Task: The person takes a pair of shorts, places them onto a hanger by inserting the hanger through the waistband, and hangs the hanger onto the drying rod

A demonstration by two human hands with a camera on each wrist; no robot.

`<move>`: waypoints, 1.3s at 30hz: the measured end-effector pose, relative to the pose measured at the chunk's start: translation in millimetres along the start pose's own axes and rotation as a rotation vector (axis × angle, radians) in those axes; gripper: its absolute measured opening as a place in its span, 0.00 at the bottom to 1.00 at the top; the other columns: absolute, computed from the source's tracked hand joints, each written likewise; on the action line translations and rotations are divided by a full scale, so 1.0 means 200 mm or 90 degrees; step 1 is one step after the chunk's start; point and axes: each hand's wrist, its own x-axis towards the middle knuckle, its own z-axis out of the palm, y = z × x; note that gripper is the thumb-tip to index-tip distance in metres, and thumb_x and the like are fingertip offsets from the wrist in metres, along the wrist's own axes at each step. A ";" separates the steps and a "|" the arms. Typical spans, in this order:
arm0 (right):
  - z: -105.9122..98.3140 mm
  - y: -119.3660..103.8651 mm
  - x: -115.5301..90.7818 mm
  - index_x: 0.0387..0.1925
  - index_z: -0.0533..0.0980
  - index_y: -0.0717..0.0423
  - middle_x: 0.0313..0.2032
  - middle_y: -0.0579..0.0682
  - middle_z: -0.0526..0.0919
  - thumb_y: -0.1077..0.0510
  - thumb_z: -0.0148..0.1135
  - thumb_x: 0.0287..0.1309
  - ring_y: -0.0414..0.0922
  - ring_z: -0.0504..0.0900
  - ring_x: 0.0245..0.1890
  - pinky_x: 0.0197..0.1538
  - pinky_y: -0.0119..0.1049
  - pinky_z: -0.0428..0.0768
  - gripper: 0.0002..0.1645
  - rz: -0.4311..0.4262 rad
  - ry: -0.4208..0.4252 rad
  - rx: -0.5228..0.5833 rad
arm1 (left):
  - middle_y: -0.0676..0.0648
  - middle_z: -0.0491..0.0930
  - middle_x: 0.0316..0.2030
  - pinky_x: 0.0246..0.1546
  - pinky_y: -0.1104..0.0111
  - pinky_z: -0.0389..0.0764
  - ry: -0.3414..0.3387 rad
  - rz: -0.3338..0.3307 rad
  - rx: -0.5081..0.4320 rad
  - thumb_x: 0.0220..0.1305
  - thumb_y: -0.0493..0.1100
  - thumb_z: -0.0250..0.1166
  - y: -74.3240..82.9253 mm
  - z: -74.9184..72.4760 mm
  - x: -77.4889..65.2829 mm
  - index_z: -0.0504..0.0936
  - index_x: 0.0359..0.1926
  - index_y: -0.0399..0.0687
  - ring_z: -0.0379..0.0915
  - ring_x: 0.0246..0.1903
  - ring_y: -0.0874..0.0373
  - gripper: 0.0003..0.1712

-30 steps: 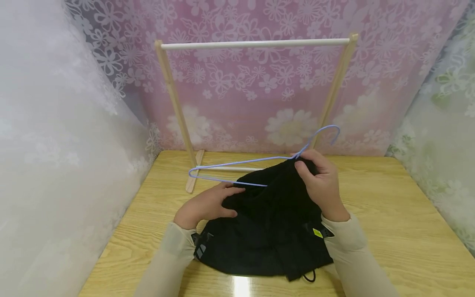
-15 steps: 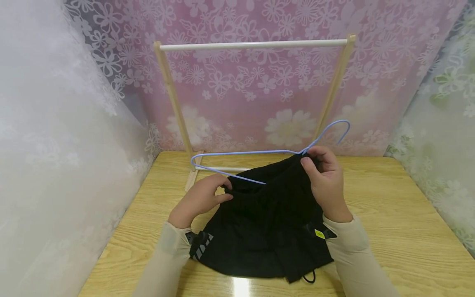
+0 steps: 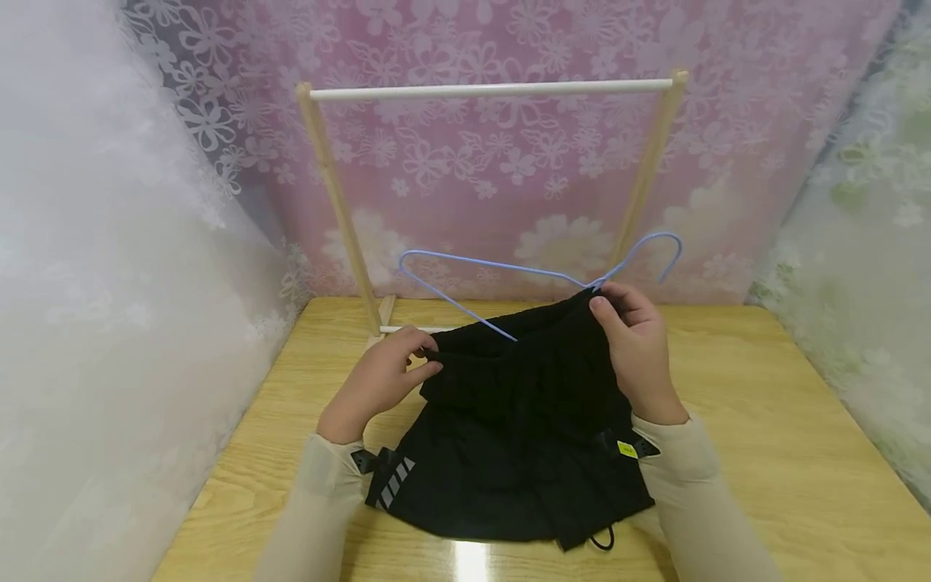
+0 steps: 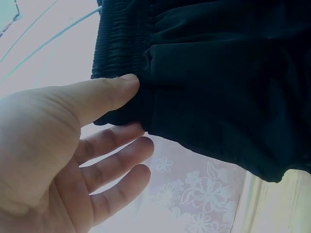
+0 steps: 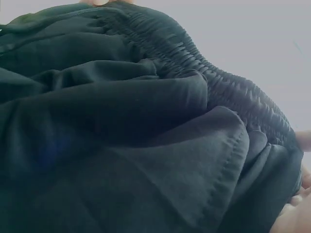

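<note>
Black shorts [image 3: 502, 469] with a gathered elastic waistband [image 4: 121, 43] hang between both hands, their lower part on the table and grey stripes at the lower left. My left hand [image 3: 378, 384] pinches the left end of the waistband between thumb and index finger; the other fingers are bent loosely below it in the left wrist view. My right hand [image 3: 643, 347] pinches the right end, close to the neck of a blue hanger [image 3: 494, 263]. Part of the hanger is inside the waist opening, hidden by cloth; its left end and hook stick out above.
A wooden rack [image 3: 334, 186] with a white top rod [image 3: 494, 89] stands behind the hands on the wood-grain table [image 3: 742, 436]. Flowered cloth [image 3: 509, 178] hangs behind it. A black cord loop [image 3: 605, 540] lies at the shorts' lower right.
My left hand has moved left and up, and now pinches the waistband, stretching the opening wider. The hanger's left end has swung upward. My right hand has risen slightly.
</note>
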 end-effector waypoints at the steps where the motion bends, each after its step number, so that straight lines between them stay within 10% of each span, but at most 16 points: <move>1: -0.01 0.00 0.01 0.43 0.83 0.51 0.38 0.41 0.85 0.69 0.60 0.70 0.39 0.80 0.42 0.52 0.29 0.77 0.11 0.000 -0.006 0.000 | 0.55 0.79 0.47 0.50 0.58 0.81 0.002 0.003 -0.002 0.72 0.49 0.68 0.00 0.00 0.01 0.81 0.49 0.56 0.78 0.49 0.56 0.09; 21: -0.13 -0.08 0.25 0.48 0.84 0.60 0.39 0.39 0.86 0.65 0.64 0.70 0.37 0.82 0.41 0.47 0.25 0.79 0.08 -0.027 -0.164 -0.124 | 0.52 0.78 0.42 0.47 0.57 0.83 0.104 0.039 -0.063 0.69 0.49 0.70 -0.01 -0.18 0.03 0.82 0.50 0.49 0.78 0.44 0.55 0.14; 39: -0.15 -0.08 0.25 0.50 0.84 0.61 0.41 0.38 0.85 0.58 0.65 0.72 0.33 0.82 0.40 0.42 0.22 0.78 0.12 0.006 -0.283 -0.351 | 0.42 0.84 0.53 0.49 0.48 0.82 0.149 -0.035 -0.026 0.73 0.53 0.65 0.01 -0.33 0.00 0.81 0.56 0.48 0.82 0.48 0.45 0.19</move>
